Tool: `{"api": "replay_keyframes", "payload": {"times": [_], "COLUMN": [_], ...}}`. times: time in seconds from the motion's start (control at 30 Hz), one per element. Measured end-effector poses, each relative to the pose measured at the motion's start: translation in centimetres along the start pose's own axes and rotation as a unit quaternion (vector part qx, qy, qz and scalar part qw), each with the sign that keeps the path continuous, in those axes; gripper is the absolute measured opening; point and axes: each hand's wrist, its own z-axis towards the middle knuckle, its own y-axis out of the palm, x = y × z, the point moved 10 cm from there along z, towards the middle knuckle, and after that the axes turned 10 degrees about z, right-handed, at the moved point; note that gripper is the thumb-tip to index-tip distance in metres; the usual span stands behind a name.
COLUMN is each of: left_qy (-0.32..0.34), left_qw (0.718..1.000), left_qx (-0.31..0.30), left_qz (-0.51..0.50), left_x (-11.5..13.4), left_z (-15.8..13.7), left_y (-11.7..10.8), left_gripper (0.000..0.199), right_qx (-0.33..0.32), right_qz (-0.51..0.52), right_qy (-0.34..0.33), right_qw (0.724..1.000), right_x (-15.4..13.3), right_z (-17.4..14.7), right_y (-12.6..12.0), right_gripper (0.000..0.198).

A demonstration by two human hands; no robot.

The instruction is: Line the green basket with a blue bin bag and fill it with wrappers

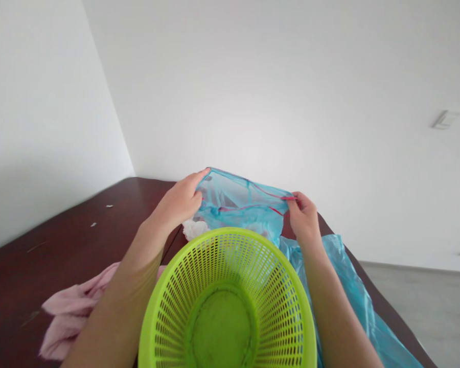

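Between my two hands a thin blue drawstring garbage bag (239,217) is stretched, its mouth spread and a red drawstring running along the rim. My left hand (182,200) grips the bag's left edge, with the fingers partly inside the plastic. At the right corner my right hand (303,212) pinches the rim by the red string. Nearer to me stands a green slotted plastic basket (222,327), its open top facing up and nothing inside. The basket's far rim hides the lower part of the bag.
A dark reddish-brown table (99,225) meets white walls at the back and left. A pink cloth (71,317) lies under my left forearm, and crumpled white material (194,229) sits behind the basket. More blue plastic (362,312) spreads along the table's right side.
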Motion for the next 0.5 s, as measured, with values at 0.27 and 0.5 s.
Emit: {"api": "replay_keyframes", "payload": {"times": [0.27,0.5], "left_qy": [-0.024,-0.052], "left_qw": [0.997,0.996], "left_qx": [0.061,0.051], "left_qz": [0.037,0.056], "left_x": [0.7,1.4], "left_z": [-0.4,-0.3], "left_y": [-1.5,-0.7], "left_gripper": [0.085,0.114], "right_qx": [0.123,0.176], "right_qz": [0.248,0.243], "right_qy": [0.057,0.021], "right_qw": [0.959,0.954], "right_x": [2.3,0.7], "right_z": [0.4,0.1], "right_y": [-2.5,-3.6], "right_gripper": [0.033,0.03]}}
